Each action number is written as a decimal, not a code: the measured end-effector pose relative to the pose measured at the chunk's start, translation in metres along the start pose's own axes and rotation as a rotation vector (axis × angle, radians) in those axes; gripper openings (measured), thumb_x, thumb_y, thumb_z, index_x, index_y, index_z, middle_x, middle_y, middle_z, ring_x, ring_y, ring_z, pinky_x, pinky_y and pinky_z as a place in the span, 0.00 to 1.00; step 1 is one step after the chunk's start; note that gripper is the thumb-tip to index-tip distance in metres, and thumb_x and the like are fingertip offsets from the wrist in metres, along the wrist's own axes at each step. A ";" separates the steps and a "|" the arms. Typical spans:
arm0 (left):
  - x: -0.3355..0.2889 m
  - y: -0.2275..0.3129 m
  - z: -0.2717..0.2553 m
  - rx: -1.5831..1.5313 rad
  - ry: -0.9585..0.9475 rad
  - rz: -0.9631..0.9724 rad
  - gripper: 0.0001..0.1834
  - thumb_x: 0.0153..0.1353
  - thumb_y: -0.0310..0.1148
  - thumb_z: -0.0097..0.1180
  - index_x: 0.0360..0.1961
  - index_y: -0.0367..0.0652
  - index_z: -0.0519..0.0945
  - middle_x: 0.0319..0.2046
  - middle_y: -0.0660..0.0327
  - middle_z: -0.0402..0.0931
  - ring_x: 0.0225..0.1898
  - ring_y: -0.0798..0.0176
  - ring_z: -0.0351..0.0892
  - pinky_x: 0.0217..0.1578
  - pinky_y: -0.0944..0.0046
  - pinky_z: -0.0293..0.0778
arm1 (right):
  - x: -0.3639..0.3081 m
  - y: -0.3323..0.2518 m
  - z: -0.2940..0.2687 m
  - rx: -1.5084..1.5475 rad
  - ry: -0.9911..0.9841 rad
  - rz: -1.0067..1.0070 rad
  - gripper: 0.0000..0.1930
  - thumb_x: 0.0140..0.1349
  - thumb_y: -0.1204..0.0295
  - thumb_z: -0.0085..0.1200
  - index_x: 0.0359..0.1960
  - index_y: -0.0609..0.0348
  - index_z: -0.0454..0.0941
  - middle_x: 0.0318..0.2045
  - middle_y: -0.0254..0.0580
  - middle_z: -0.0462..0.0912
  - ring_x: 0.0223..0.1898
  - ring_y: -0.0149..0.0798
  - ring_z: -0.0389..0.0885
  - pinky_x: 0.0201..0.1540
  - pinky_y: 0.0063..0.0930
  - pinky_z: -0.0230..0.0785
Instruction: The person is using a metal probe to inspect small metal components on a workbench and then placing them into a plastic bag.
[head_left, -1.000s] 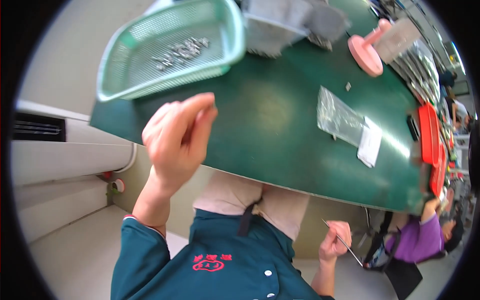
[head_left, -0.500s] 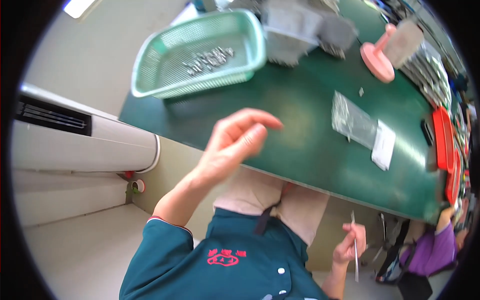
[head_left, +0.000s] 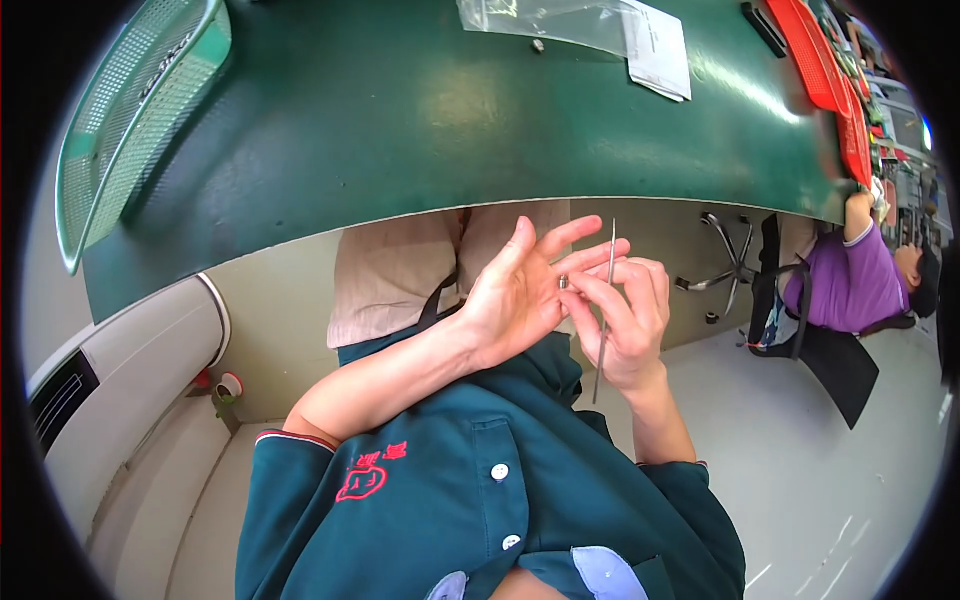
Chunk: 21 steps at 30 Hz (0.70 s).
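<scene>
A dark green bench [head_left: 420, 130] fills the upper part of the view, its near edge curving above the person's lap. At its left end a pale green mesh basket [head_left: 130, 120] sits with one side up against the bench's edge. Near the far edge lie a clear plastic bag [head_left: 545, 20] and a white paper slip [head_left: 655, 50] touching it, with a small metal part [head_left: 538, 45] just beside the bag. Red trays [head_left: 835, 90] line the right end of the bench. Below, the floor [head_left: 820, 480] is light grey, a white cabinet [head_left: 110, 400] stands at the left, and another person in a purple top [head_left: 850, 280] sits by the bench's right end, near the base of an office chair [head_left: 725, 270].

Both hands are held together below the bench edge, over the lap. The left hand [head_left: 515, 295] is open, fingers spread and palm turned towards the right hand. The right hand [head_left: 625, 320] is loosely curled, pinching a thin metal rod [head_left: 604, 310] that stands nearly upright, reaching above the fingertips and below the wrist. Its fingertips also touch a tiny metal piece [head_left: 563, 283] at the left hand's fingers; which hand has hold of it I cannot tell
</scene>
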<state>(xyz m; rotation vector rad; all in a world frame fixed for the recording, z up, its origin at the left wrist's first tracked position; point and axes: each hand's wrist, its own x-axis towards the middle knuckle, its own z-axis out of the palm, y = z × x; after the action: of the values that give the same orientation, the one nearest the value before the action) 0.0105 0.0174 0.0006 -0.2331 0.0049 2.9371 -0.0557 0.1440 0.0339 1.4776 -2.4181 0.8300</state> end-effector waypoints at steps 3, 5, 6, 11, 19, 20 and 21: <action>0.002 -0.003 0.003 0.166 -0.007 0.015 0.42 0.61 0.65 0.25 0.66 0.45 0.46 0.63 0.47 0.51 0.64 0.52 0.53 0.60 0.53 0.56 | -0.001 -0.002 -0.002 -0.054 -0.022 0.054 0.13 0.37 0.73 0.65 0.28 0.53 0.79 0.24 0.31 0.70 0.30 0.37 0.70 0.37 0.33 0.60; 0.004 -0.006 0.003 0.194 0.001 0.021 0.42 0.60 0.66 0.25 0.65 0.44 0.46 0.63 0.47 0.51 0.64 0.52 0.53 0.60 0.53 0.56 | -0.004 -0.001 0.000 -0.066 -0.015 0.059 0.13 0.36 0.73 0.65 0.28 0.53 0.79 0.23 0.30 0.69 0.30 0.37 0.70 0.37 0.32 0.60; 0.005 -0.008 0.003 0.225 0.009 0.031 0.43 0.60 0.66 0.25 0.65 0.44 0.46 0.63 0.47 0.51 0.64 0.52 0.52 0.61 0.52 0.55 | -0.006 0.000 0.000 -0.076 -0.008 0.059 0.13 0.36 0.73 0.66 0.27 0.53 0.79 0.23 0.30 0.69 0.30 0.37 0.69 0.37 0.32 0.59; 0.009 -0.015 -0.002 0.268 0.090 0.004 0.40 0.62 0.64 0.27 0.63 0.41 0.52 0.60 0.49 0.57 0.61 0.55 0.57 0.58 0.55 0.58 | -0.012 0.003 0.001 -0.022 0.026 0.101 0.12 0.36 0.74 0.66 0.26 0.53 0.78 0.23 0.30 0.69 0.29 0.37 0.68 0.36 0.31 0.59; 0.001 -0.030 -0.046 0.225 0.154 -0.186 0.10 0.63 0.38 0.50 0.35 0.43 0.74 0.28 0.70 0.70 0.30 0.76 0.66 0.36 0.74 0.65 | -0.031 0.016 -0.005 0.291 -0.062 0.376 0.13 0.36 0.83 0.65 0.26 0.60 0.78 0.23 0.35 0.73 0.30 0.36 0.69 0.32 0.26 0.62; 0.002 -0.029 -0.049 0.232 0.129 -0.190 0.09 0.63 0.37 0.52 0.36 0.43 0.75 0.29 0.69 0.71 0.31 0.76 0.66 0.36 0.75 0.66 | -0.032 0.017 -0.005 0.295 -0.076 0.386 0.13 0.36 0.84 0.65 0.26 0.60 0.78 0.23 0.35 0.73 0.30 0.35 0.70 0.32 0.26 0.63; 0.003 -0.029 -0.051 0.195 0.146 -0.224 0.08 0.62 0.35 0.53 0.37 0.42 0.75 0.30 0.69 0.72 0.31 0.76 0.67 0.36 0.75 0.67 | -0.034 0.017 -0.005 0.297 -0.081 0.387 0.13 0.36 0.84 0.65 0.26 0.60 0.78 0.23 0.35 0.73 0.30 0.35 0.70 0.32 0.26 0.63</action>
<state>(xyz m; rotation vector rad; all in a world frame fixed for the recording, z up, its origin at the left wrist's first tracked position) 0.0215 0.0454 -0.0502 -0.3900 0.2663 2.6678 -0.0548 0.1783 0.0172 1.1561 -2.7881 1.2785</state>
